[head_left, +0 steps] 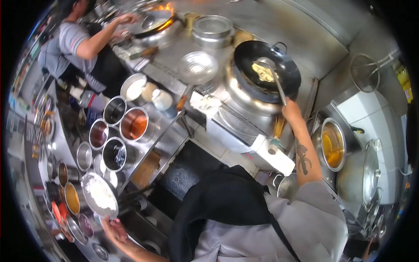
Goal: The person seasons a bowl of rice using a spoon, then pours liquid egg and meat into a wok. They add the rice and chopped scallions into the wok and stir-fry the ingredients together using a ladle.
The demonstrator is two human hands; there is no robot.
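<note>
Inside the black wok [249, 53], yellow food [263, 73] lies by the ladle [278, 84] held in the closed fingers of the right hand [292, 110]; it could burn if it sits too long in one spot. The left hand [114, 229] pinches the rim of a bowl [106, 214], and its white food [100, 192] could spill if that small grip slips.

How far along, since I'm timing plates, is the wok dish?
Done, it seems: the yellow, egg-like food in the wok is clumped. In hand: the right hand holds the ladle there; the left hand holds the bowl of white food. Left, probably: adding that white food, none visible in the wok, then serving.
</note>
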